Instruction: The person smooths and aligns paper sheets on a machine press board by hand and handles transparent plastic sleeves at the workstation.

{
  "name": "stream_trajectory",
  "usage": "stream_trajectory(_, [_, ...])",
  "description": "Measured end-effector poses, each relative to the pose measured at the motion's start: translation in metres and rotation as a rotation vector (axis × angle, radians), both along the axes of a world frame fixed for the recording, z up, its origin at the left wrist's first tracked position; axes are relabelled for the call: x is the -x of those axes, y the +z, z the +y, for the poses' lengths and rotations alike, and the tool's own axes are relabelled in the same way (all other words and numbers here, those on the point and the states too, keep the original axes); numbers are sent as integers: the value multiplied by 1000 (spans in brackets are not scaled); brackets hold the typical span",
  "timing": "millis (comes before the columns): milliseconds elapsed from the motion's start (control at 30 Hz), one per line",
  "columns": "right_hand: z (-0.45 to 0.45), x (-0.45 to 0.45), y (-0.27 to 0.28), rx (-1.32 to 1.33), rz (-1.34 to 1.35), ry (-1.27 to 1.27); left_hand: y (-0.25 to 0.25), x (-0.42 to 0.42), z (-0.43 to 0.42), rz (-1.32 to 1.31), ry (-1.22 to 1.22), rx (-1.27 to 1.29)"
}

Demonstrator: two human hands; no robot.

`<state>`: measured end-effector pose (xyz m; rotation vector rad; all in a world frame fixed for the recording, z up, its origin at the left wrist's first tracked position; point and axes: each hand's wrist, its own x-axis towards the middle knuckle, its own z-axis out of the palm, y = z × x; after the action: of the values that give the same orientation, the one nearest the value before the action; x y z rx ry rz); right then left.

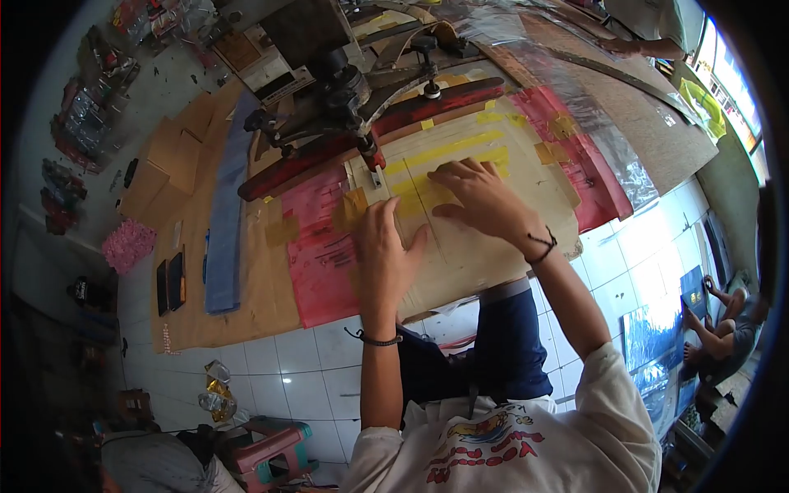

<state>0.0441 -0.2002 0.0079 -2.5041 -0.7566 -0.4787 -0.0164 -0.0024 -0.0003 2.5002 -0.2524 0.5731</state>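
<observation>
A black machine (pixel 341 86) with a red bar (pixel 312 160) stands over the table, its narrow tip just above my left hand. My left hand (pixel 388 251) rests on the pale board (pixel 493 246), fingers bent and thumb apart, beside a brown tape patch. To the right, my right hand (pixel 481 197) lies on the same board over yellow tape strips (pixel 444 152), fingers spread. Red plastic sheet (pixel 316 246) shows on the left of the board and another red piece (pixel 583 172) on its right. Nothing is visible in either hand.
Blue strips (pixel 226 238) and two dark phone-like objects (pixel 169 282) lie on the brown table covering (pixel 267 304) at left. A stool (pixel 271 456) stands on the tiled floor below. One person (pixel 723 329) sits at right; another person's arm (pixel 641 48) reaches in at upper right.
</observation>
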Motion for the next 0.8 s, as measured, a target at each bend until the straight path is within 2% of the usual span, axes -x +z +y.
stream_trajectory(133, [3,-18,37,215,407,92,-1,-1,1,9,22,-10])
stream_trajectory(233, [2,-25,38,253,397,176,-5,-3,2,-33,-13,70])
stream_trajectory(333, [-3,-27,23,-150,504,262,-5,-4,5,15,-76,311])
stream_trajectory(433, [-2,-23,13,-489,568,243,1,-5,10,137,-49,543])
stream_trajectory(533, [0,-15,22,-563,682,147,-2,-7,11,47,-121,574])
stream_trajectory(800, [1,-6,22,-689,712,209,-3,-2,16,42,-137,741])
